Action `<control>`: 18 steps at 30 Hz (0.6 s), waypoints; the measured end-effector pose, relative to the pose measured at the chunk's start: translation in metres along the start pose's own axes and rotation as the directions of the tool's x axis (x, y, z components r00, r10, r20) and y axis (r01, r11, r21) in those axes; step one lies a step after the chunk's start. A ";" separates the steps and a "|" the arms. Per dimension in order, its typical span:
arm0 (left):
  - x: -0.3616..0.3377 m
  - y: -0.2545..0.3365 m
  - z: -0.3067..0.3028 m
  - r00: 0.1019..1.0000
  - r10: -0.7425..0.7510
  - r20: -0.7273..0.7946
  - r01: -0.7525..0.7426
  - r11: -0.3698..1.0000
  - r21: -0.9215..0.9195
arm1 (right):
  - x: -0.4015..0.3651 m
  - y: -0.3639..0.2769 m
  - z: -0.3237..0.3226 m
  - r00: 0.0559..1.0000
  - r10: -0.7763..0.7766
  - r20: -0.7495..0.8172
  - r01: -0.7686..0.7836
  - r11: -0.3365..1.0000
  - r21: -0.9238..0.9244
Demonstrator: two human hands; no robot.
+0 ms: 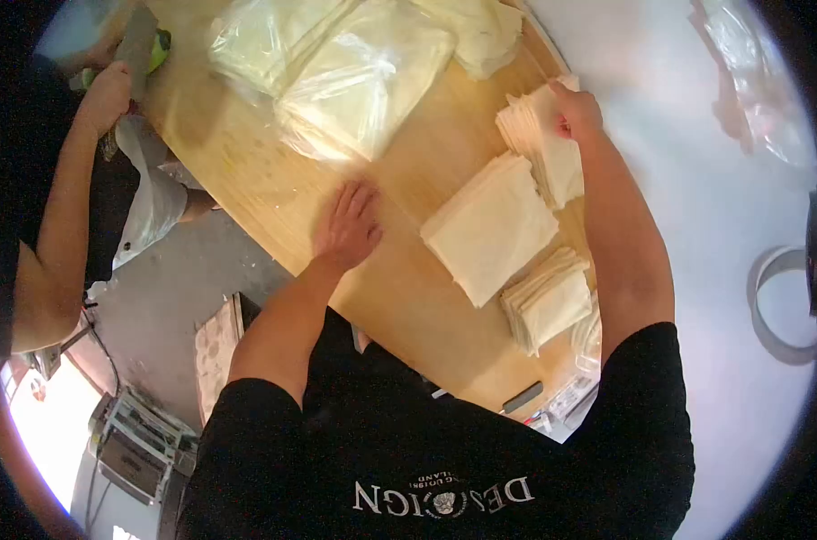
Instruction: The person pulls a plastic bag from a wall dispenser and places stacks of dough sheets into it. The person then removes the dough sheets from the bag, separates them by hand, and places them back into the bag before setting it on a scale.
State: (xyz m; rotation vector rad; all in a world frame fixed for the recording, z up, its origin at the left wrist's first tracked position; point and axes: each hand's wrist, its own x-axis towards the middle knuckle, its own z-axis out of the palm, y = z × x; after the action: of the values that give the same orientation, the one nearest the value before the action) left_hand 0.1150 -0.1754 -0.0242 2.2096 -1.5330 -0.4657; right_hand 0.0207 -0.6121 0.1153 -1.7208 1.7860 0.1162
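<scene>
My right hand [577, 110] is at the far right of the wooden table, its fingers closed on the upper edge of a stack of thin, pale wrapper sheets [543, 135]. How many sheets are between the fingers is hidden. My left hand [351, 225] rests on the bare wood left of the stacks, fingers stretched out, holding nothing. Between my arms lies a wider stack of sheets [494, 225]. Nearer my body is a smaller stack of folded sheets [548, 301].
Clear plastic bags of pale sheets [363, 81] cover the table's far side. A dark-handled tool [522, 397] lies at the near edge. On the left, another person's hand [109, 94] holds a broad blade [136, 49] near something green. A white wall [696, 180] borders the right.
</scene>
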 end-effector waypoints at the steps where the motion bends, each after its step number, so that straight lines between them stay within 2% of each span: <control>1: 0.000 -0.002 0.003 1.000 -0.003 0.006 0.003 1.000 -0.022 | 0.007 -0.004 0.004 0.999 0.048 -0.016 -0.050 0.995 -0.087; 5: -0.001 -0.003 0.000 0.995 -0.034 0.098 0.037 0.999 -0.033 | 0.016 0.002 0.007 0.999 0.037 0.023 -0.037 0.999 0.013; 7: 0.001 0.000 0.000 0.999 -0.014 -0.045 0.013 0.999 -0.039 | 0.018 0.014 0.001 0.997 -0.001 0.082 -0.027 0.938 0.345; 8: 0.002 0.000 0.001 0.999 -0.012 -0.052 0.010 0.999 -0.039 | 0.015 0.019 -0.005 0.997 -0.007 0.077 -0.021 0.938 0.346; 10: 0.001 -0.001 0.003 0.999 -0.018 -0.034 0.016 0.999 -0.052 | 0.012 0.029 -0.013 0.990 0.021 0.143 -0.092 0.857 0.507; 14: -0.001 -0.002 -0.001 0.998 -0.004 0.058 0.008 0.997 -0.079 | 0.036 0.055 -0.021 0.985 0.040 0.166 -0.133 0.789 0.600; 17: 0.000 -0.002 0.003 0.999 0.014 0.035 -0.010 0.995 -0.099 | 0.036 0.064 -0.020 0.992 0.093 0.086 -0.126 0.787 0.605; 18: 0.000 0.000 0.002 1.000 0.006 0.014 -0.005 0.998 -0.061 | 0.029 0.067 -0.019 0.996 0.073 0.050 -0.088 0.738 0.669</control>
State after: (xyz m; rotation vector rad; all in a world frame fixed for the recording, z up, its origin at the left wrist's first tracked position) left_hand 0.1137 -0.1755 -0.0255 2.1598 -1.5117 -0.5202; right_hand -0.0460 -0.6373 0.0914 -1.1047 1.6041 -0.4345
